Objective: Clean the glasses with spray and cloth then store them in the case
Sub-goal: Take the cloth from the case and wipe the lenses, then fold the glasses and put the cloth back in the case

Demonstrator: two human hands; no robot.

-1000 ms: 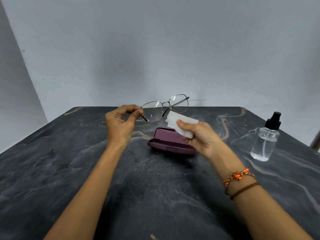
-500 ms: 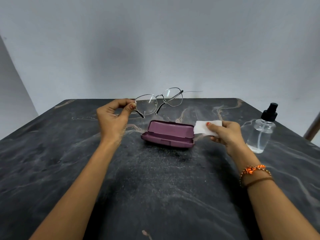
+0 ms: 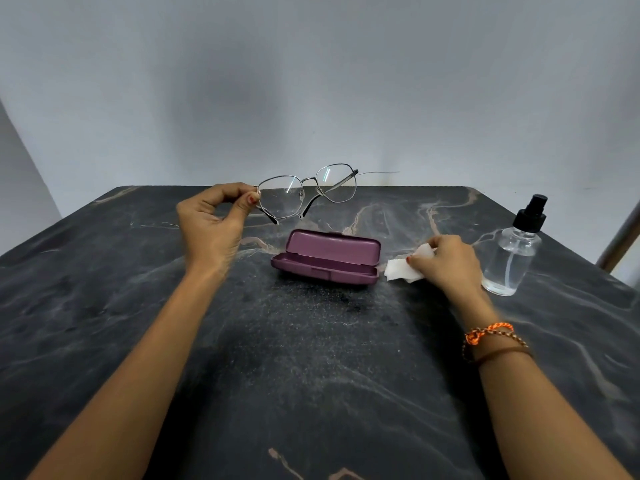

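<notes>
Two hands are apart: the left hand pinches the glasses above the case, the right hand holds the cloth beside it, and that thin pinch could slip.

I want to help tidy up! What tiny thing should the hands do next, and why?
Probably let go of the white cloth: the right hand has it down on the table beside the open purple case. The left hand holds the glasses with an arm unfolded, so a free hand could fold them.
</notes>
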